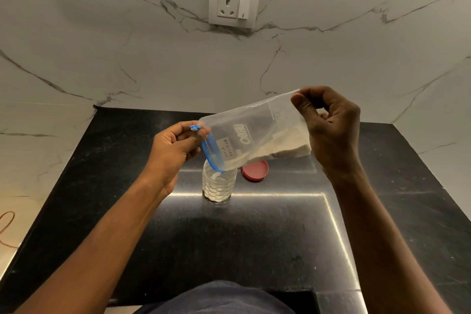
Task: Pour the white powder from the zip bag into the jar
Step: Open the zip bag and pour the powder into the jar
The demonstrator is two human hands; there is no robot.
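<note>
A clear zip bag [252, 132] with a blue zipper strip and a handwritten label hangs tilted above the counter, its mouth down at the left. My left hand [175, 145] pinches the bag's zipper end beside the blue slider. My right hand [331, 127] grips the bag's raised bottom end. White powder [283, 145] lies inside the bag near my right hand, and a thin stream slides toward the mouth. Directly under the mouth stands an open clear jar [219, 186], partly filled with white powder.
The jar's red lid [255, 170] lies flat on the black counter [229, 237] just right of the jar. A marble wall with a white socket [234, 4] rises behind. An orange cord [7, 229] lies at the far left.
</note>
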